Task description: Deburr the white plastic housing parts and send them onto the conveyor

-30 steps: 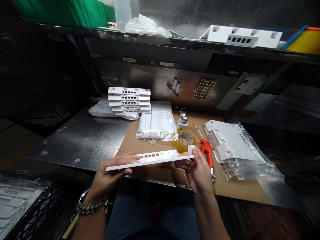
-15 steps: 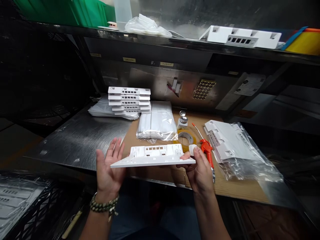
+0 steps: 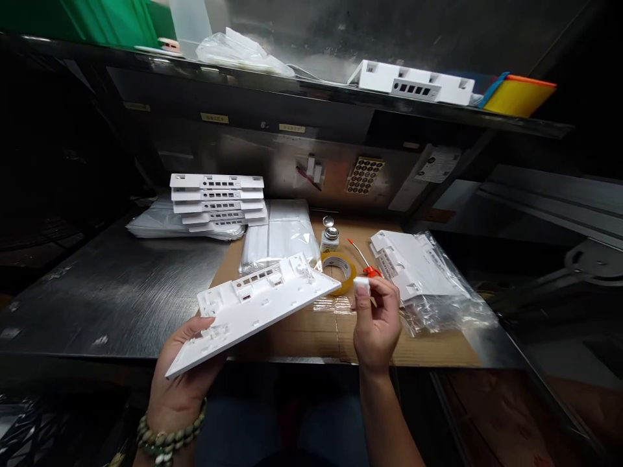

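Observation:
My left hand (image 3: 178, 376) grips one end of a white plastic housing (image 3: 272, 314), thumb on top and fingers underneath. The housing tilts, its ribbed inner side facing up and a row of port openings along the far edge. Between the thumb and fingers of my right hand (image 3: 378, 324) is a small white pad (image 3: 361, 284), held just right of the housing and apart from it. Behind that hand lies a red air blow gun (image 3: 371, 271), mostly hidden. A roll of yellow tape (image 3: 346, 275) and a pump bottle (image 3: 329, 239) stand farther back.
Several white housings are stacked (image 3: 219, 198) at the back left, beside a pile of clear plastic bags (image 3: 280, 233). Bagged housings (image 3: 418, 263) lie on the right. Overhead runs a metal shelf (image 3: 311, 87) with another housing (image 3: 413, 84) and a yellow container (image 3: 520, 96).
My left hand has closed on the housing's left end, and my right hand has let go of it, keeping the pad. The housing has moved left and tilted. The view has turned rightward.

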`<state>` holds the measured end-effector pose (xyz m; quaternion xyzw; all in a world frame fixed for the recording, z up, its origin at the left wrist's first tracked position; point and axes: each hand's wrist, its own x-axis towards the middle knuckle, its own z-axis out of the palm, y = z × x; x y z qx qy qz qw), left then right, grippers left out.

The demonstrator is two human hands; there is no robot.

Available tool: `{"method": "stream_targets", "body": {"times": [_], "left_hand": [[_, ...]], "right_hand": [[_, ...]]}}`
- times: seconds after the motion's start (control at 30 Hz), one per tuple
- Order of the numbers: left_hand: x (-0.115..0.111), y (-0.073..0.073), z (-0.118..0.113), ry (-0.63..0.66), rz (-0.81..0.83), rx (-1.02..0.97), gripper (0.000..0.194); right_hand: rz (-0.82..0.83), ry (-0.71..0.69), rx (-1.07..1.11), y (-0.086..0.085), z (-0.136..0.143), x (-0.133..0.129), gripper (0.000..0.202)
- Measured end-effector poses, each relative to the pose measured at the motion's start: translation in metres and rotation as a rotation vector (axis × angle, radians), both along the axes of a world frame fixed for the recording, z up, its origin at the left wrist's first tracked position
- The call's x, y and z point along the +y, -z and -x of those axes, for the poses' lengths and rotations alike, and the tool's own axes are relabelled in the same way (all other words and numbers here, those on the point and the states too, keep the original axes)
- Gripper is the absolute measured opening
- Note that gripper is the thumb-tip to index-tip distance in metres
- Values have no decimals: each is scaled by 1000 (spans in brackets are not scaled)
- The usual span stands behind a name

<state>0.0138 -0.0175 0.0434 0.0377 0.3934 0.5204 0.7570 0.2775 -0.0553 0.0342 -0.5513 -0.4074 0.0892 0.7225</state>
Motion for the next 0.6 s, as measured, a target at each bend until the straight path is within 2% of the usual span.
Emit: {"method": "stream_targets", "body": {"times": [0.07, 0.2, 0.3, 0.4, 0.5, 0.6], "left_hand": [[-2, 0, 0, -15, -24, 7, 82], [-4, 16, 11, 44, -62, -49, 88], [-4, 25, 15, 100, -140, -119, 89], [-4, 23, 10, 75, -210, -147, 92], [-4, 20, 8, 50, -167, -117, 94], [-4, 23, 12, 86, -159, -155, 92]], "right_hand": [[-55, 57, -160, -1, 3, -5, 13], [-39, 21, -361, -5, 7, -7, 17], [-15, 41, -388, -7, 8, -4, 15], [-15, 47, -397, -5, 13, -5, 17], [-6, -22, -436, -2, 15, -5, 20], [-8, 64, -399, -1, 6, -2, 16]]}}
